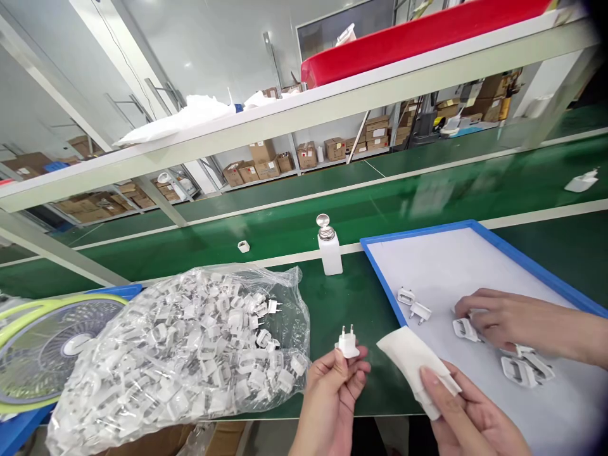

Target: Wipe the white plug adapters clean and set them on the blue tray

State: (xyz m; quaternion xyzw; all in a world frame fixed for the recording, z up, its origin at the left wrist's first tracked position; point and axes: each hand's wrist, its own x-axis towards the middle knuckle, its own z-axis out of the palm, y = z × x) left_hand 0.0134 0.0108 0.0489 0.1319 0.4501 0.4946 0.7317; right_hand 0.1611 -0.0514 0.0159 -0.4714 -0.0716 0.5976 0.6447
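Observation:
Between the thumb and fingers of my left hand (335, 386) is a white plug piece (348, 343), its two metal pins pointing up. My right hand (468, 411) pinches a folded white cloth (413, 364), which is apart from the plug piece. Left of my hands lies a clear plastic bag (190, 342) full of white plug pieces. A white pump bottle (330, 250) stands upright beyond my hands. To the right, a blue-rimmed tray (418, 231) holds several white plug pieces (420, 311).
Another person's hand (503, 316) reaches over the tray from the right, touching pieces there. A green-rimmed fan (61, 348) is at the far left. A small white part (244, 246) lies on the green conveyor. Overhead runs a shelf with a red tray (418, 41).

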